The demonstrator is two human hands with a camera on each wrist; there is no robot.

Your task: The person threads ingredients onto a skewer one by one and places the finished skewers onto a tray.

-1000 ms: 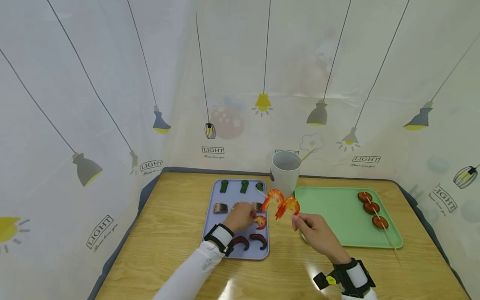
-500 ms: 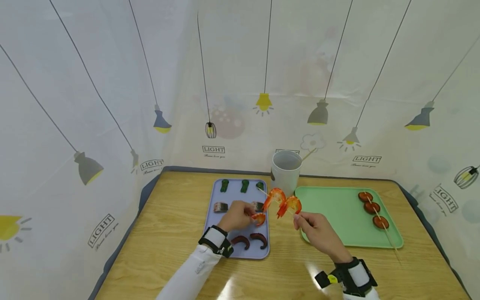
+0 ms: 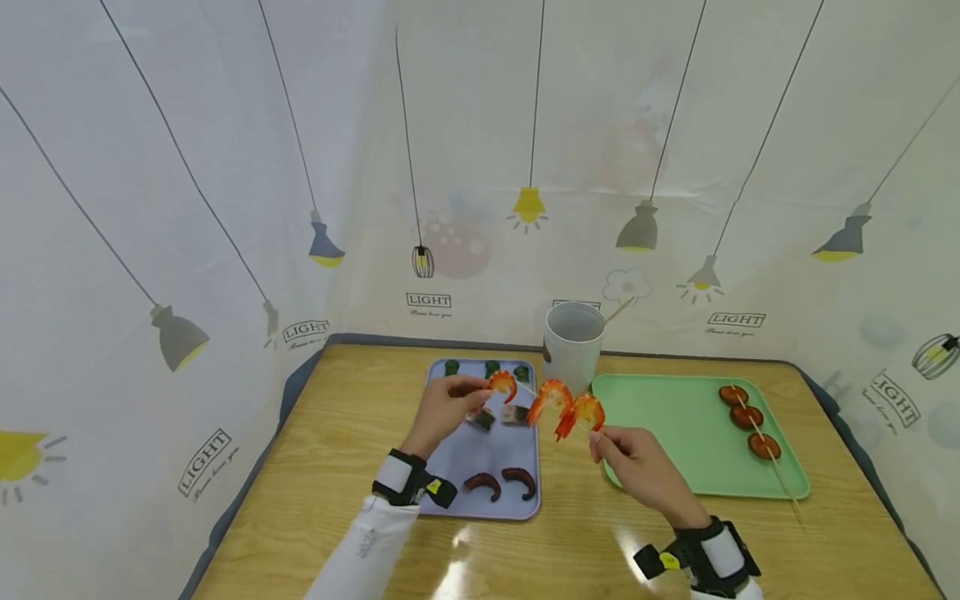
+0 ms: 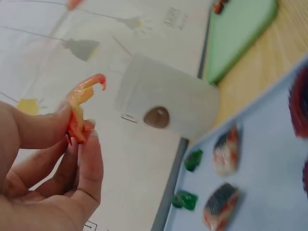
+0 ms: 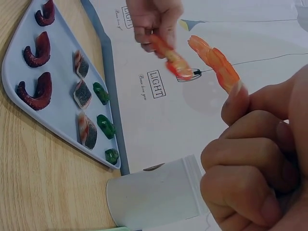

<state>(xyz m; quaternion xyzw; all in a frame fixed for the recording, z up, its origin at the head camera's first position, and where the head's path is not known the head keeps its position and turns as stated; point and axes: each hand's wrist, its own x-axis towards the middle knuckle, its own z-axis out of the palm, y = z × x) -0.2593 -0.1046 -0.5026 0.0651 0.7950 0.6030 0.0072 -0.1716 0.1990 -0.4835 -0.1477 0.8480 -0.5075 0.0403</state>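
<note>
My left hand (image 3: 442, 412) pinches a single shrimp (image 3: 502, 385) between thumb and fingertips, raised above the lavender tray (image 3: 480, 454). The left wrist view shows that shrimp (image 4: 79, 108) upright in the grip. In my right hand (image 3: 641, 467), thumb and forefinger pinch a thin wooden skewer (image 3: 527, 389) threaded through two orange shrimp (image 3: 551, 402). Its bare tip points up and left, close to the loose shrimp but apparently apart from it. Up close in the right wrist view, the skewered shrimp (image 5: 216, 62) hide most of the stick.
On the lavender tray lie green pieces (image 3: 492, 367), fish chunks (image 3: 516, 414) and dark red tentacles (image 3: 519, 482). A white cup (image 3: 573, 358) with a stick behind its rim stands at the back. Rightward, a green tray (image 3: 660, 442) bears a skewer of brown round pieces (image 3: 746, 417).
My left hand has picked the shrimp up off the lavender tray and raised it, up and slightly left. One fish chunk now lies askew. The right hand and its skewer have barely moved.
</note>
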